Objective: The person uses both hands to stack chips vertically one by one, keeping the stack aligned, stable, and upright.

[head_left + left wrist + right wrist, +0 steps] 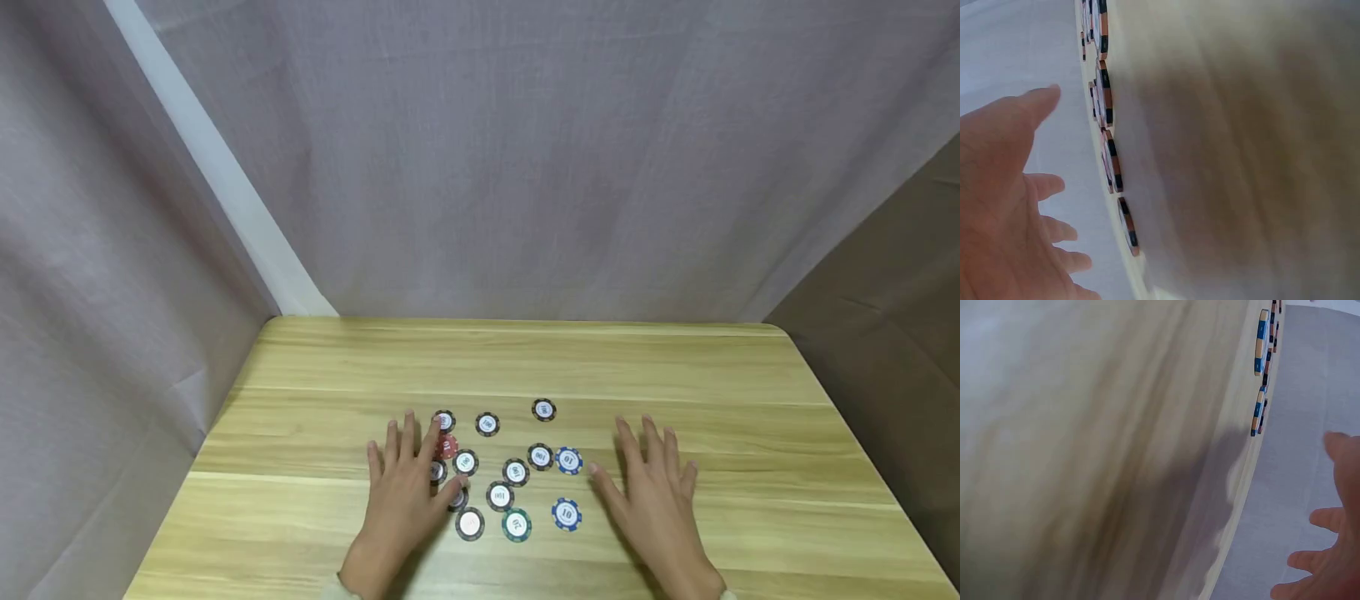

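Several poker chips lie scattered on a wooden table (525, 358). Most are black (487, 424), one is red (447, 447), one green (517, 524), and two are blue (568, 460). My left hand (408, 487) is spread flat at the left edge of the cluster, palm down, and partly covers two black chips (458, 498). My right hand (652, 500) is spread to the right of the chips, its thumb near a blue chip. Neither hand holds anything. The left wrist view shows the palm (997, 206) apart from the edge-on chips (1113, 169). In the right wrist view, fingers (1329, 550) hover beside the blue chips (1257, 412).
Grey curtains (525, 167) hang behind and to the left of the table, with a white post (217, 175) at the back left corner. A brown panel (885, 317) stands at the right. Bare wood stretches beyond the chips to the table's far edge.
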{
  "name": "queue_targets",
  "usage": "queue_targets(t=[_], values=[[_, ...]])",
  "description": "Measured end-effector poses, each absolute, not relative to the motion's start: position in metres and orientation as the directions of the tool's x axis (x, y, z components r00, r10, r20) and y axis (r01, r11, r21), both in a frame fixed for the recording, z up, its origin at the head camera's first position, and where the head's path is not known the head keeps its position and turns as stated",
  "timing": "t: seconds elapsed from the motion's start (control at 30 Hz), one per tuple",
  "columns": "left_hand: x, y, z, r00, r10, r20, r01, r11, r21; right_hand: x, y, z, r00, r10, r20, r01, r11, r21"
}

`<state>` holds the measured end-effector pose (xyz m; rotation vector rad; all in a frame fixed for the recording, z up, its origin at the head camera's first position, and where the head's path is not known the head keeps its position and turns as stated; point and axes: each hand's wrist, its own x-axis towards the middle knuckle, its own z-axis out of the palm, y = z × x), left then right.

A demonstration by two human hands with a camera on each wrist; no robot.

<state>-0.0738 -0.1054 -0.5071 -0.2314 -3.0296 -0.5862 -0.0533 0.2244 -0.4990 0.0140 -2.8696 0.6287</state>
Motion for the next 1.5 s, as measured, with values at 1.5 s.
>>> queue_targets(t=[1.5], values=[[-0.084, -0.048, -0.501, -0.923, 0.354, 0.154, 0.386, 0.857, 0.341, -0.088, 0.171, -0.523, -0.968, -0.169, 0.186, -0.241, 0.837, -0.492]])
